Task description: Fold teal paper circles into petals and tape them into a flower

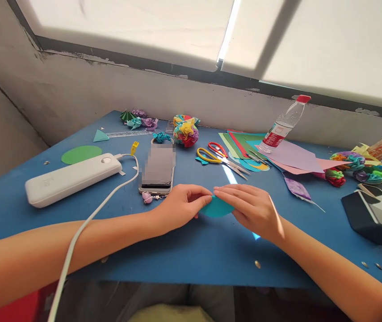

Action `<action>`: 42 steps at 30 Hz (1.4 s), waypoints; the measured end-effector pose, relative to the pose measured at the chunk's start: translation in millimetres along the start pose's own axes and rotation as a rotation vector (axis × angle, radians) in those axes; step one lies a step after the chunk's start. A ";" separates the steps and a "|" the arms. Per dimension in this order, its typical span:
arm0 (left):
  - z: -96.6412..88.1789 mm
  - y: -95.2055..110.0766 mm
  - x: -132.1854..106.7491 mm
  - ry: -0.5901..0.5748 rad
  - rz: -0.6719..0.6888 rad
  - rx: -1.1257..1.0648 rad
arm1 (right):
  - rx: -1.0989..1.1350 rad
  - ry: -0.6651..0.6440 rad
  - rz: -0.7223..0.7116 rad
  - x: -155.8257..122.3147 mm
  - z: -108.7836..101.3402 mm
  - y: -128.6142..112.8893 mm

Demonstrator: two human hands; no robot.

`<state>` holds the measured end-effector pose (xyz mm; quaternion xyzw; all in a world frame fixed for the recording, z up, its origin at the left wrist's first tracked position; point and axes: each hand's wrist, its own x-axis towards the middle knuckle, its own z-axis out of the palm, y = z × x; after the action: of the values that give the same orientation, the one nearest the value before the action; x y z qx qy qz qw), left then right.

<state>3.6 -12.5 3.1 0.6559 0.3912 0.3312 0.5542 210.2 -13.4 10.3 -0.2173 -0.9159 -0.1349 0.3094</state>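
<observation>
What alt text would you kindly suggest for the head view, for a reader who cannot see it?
A person's left grip pinches a turquoise piece of paper, which the right grip also touches, above a blue table. Beyond are a phone, scissors, coloured sheets and a red-capped bottle; a white power bank lies to the left.

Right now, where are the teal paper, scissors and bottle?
Teal paper [216, 209], head view: middle of its exposed face.
Scissors [224, 160], head view: near the pivot.
Bottle [278, 134], head view: on the label.
</observation>
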 end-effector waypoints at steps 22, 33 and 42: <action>13.0 5.4 -8.4 -0.064 -0.154 -0.492 | -0.049 0.004 0.004 -2.6 4.4 -9.1; 16.0 3.2 -9.2 -0.078 -0.100 -0.339 | -0.193 -0.023 -0.078 -2.9 1.7 -7.6; -6.2 -11.2 -5.5 0.183 0.607 0.570 | 0.606 -0.102 0.585 4.4 2.2 -11.3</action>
<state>-6.1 -13.6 -6.9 0.8362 0.3038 0.4147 0.1911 200.4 -21.0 10.1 -0.3736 -0.8280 0.2449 0.3390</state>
